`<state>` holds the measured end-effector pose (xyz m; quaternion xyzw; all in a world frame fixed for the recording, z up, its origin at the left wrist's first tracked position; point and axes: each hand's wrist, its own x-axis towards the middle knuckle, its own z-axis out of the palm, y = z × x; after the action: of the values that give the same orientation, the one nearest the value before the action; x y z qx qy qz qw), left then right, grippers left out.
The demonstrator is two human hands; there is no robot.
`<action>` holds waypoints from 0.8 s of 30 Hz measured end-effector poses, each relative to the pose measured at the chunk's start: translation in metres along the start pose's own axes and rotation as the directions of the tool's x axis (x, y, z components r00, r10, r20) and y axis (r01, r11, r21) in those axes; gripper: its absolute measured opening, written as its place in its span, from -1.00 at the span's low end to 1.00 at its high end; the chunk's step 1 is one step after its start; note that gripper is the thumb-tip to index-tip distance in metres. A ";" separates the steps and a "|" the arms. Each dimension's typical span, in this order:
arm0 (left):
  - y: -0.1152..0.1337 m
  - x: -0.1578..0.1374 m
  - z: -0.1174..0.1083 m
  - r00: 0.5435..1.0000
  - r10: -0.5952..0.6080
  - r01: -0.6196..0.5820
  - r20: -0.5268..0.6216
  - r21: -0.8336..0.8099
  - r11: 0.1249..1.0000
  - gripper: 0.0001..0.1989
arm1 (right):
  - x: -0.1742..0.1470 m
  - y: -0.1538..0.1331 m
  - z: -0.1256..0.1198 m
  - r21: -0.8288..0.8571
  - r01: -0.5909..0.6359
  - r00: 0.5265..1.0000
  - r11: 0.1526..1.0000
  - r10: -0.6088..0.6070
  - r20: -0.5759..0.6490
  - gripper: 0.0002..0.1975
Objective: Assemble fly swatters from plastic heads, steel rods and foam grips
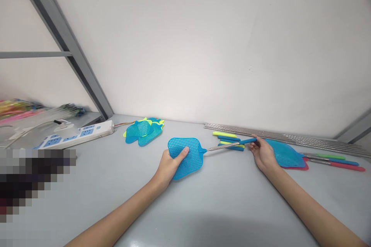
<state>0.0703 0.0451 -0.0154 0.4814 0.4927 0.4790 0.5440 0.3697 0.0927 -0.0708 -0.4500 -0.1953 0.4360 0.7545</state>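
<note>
A blue fly swatter point(189, 162) with a perforated head, a thin metal rod and a blue handle is held level above the table. My left hand point(171, 164) grips its head, thumb on top and fingers hidden beneath. At the other end, my right hand point(263, 152) pinches the tip of the blue handle. Behind the rod lie several loose yellow and blue handle sleeves point(224, 134). Right of my right hand, swatters with blue and red heads point(286, 154) are stacked, their green, blue and red handles pointing right.
Loose blue and yellow swatter heads point(149, 133) are piled at the back left of the grey table point(139, 208). Long metal rods point(278, 136) lie along the wall. A white power strip point(84, 134) with cables sits at left, near a metal frame point(72, 58) and blurred plastic-wrapped items point(37, 114).
</note>
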 end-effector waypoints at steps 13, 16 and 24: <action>-0.006 0.004 -0.001 1.000 -0.009 0.008 0.025 0.020 1.000 -0.64 | -0.001 0.001 0.000 -0.024 0.018 1.000 1.000 -0.018 0.002 -0.85; -0.008 0.004 -0.001 1.000 -0.010 0.010 0.020 0.017 1.000 -0.63 | -0.002 0.001 0.001 -0.030 0.026 1.000 0.999 -0.026 0.007 -0.85; -0.008 0.005 -0.001 1.000 -0.012 0.011 0.016 0.019 1.000 -0.62 | -0.004 0.001 0.002 -0.040 0.042 0.999 0.998 -0.041 0.016 -0.84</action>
<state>0.0697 0.0493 -0.0243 0.4874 0.4956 0.4674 0.5462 0.3661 0.0904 -0.0699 -0.4577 -0.2190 0.4195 0.7527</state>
